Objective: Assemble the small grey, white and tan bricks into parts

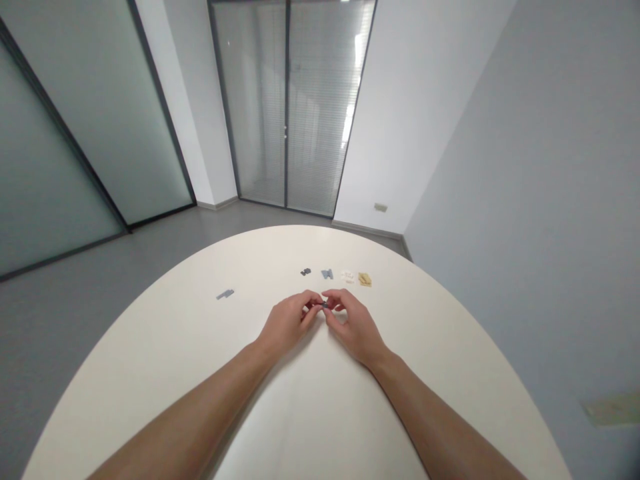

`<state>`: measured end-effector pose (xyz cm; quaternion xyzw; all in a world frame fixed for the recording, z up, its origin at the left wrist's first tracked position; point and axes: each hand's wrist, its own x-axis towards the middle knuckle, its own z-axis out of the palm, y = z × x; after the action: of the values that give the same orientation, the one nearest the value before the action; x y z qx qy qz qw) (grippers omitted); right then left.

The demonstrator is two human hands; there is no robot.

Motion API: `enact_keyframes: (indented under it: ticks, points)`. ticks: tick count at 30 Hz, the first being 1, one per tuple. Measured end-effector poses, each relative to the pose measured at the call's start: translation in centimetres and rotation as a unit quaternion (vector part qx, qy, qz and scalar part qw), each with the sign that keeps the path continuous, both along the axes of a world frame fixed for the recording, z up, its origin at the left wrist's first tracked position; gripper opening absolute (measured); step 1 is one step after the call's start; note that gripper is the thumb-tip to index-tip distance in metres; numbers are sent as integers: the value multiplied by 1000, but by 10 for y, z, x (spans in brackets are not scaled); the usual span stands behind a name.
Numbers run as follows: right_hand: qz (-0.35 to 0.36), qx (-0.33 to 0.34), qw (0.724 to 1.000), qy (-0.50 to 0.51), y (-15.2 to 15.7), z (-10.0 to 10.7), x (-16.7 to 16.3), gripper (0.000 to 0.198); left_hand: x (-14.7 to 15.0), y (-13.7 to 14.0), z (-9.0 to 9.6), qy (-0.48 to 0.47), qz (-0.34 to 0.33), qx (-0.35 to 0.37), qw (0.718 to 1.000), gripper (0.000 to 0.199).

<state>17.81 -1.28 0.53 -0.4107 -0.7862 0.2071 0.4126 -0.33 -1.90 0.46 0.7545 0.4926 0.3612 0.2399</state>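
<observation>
Left hand (289,321): rests low over the worktop (310,413), forearm coming in from the lower left; its fingers (311,298) are curled inward, thumb and forefinger closed on the left end of a small dark piece (325,305).
Right hand (353,325): mirrors the left from the other side, forearm coming in from the lower right; its fingers (334,295) are bent and pinched on the right end of the same piece.
Small dark piece: held between the fingertips of both hands, right where they meet, just above the worktop near its middle; it is too small to tell its shape, and whether it is one part or two pressed together cannot be told.
Dark grey piece (305,271): lies flat on the worktop beyond the hands, at the left end of a short row.
Blue-grey piece (327,273): next in the row, just right of the dark grey one.
White piece (347,275): follows to the right, near the tan one.
Tan piece (365,279): right end of the row, just beside the white piece.
Lone grey piece (225,294): lies by itself, well apart to the left of the hands and the row.
Worktop: round, cream-coloured, smooth.
Surroundings: grey floor (150,247), frosted glass partitions (100,120), a glazed door with blinds (290,100), and a plain grey wall (525,167) on the right.
</observation>
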Motion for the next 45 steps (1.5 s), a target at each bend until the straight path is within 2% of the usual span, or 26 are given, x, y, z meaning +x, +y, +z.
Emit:
enact_keyframes:
  ticks: [17,24,45]
  points:
    - [-35,-23,999,-2,1,-5,-2,23,-1,-1,4,0,11,9,1000,18]
    - [-29,-34,999,4,1,-3,-2,18,0,1,-3,-8,17,14,1000,15]
    - [-29,-22,999,-14,2,-2,-2,17,1,-2,5,14,47,25,999,16]
